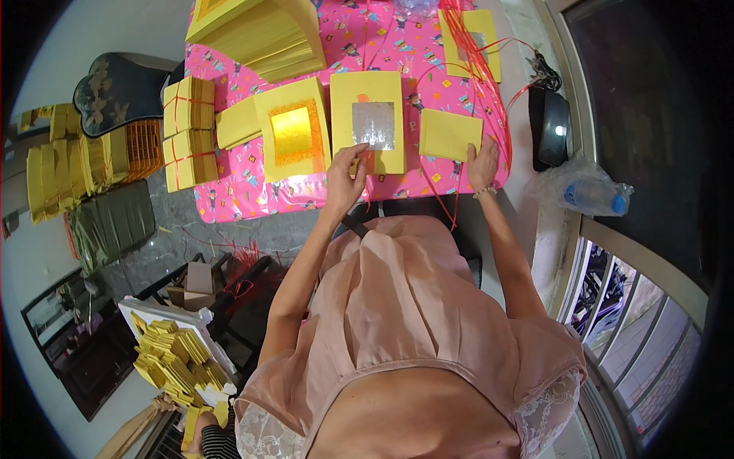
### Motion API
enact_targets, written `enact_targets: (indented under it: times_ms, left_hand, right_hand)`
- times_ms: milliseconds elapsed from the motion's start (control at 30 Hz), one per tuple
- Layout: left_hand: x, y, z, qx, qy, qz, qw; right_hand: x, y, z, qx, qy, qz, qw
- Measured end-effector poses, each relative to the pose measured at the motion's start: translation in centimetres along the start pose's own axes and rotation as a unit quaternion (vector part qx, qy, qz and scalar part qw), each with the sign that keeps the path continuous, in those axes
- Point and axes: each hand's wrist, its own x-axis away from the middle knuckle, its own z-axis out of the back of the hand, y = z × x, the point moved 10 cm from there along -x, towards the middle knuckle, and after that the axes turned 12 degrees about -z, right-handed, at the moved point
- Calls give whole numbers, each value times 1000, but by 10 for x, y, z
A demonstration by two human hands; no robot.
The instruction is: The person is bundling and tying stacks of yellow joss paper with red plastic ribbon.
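A stack of yellow paper (344,88) with a silver foil square (373,126) lies before me on the table. My left hand (348,172) rests at its lower left, fingertips touching near the foil's lower corner, thumb apart from the fingers. To the right is a smaller folded yellow paper pile (449,134). My right hand (482,164) lies along its right edge, fingers stretched out, red strings beside it. Left of the silver-foiled stack sits another yellow stack with a gold foil square (293,130).
Tied yellow bundles (189,157) stand at the table's left, a tall paper stack (264,38) at the back. Red strings (478,57) trail over the pink patterned cloth (260,197). A bottle in plastic (596,197) lies by the window. Yellow folded pieces (176,356) fill a white box lower left.
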Motion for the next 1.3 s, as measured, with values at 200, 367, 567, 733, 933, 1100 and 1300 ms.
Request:
enact_targets:
  times_ms: [200, 367, 567, 733, 933, 1100, 1300]
  left_hand:
    - [9, 5, 19, -194, -92, -64, 975]
    - [13, 2, 18, -240, -105, -118, 958]
    - [13, -9, 12, -237, -123, -122, 956]
    - [14, -17, 16, -223, -123, -115, 960]
    - [12, -23, 23, -158, -123, -109, 974]
    - [8, -24, 24, -137, -122, -88, 979]
    - [8, -27, 26, -115, -100, -76, 985]
  right_hand:
    - [11, -59, 51, -72, 62, 118, 988]
    - [72, -165, 33, -126, -168, 339, 917]
    - [120, -204, -1, -43, -210, 461, 861]
    - [113, -208, -3, -76, -233, 452, 858]
    - [92, -207, -11, -136, -308, 347, 875]
    - [83, -200, -24, -151, -337, 304, 878]
    - [76, -189, -44, -174, -405, 201, 875]
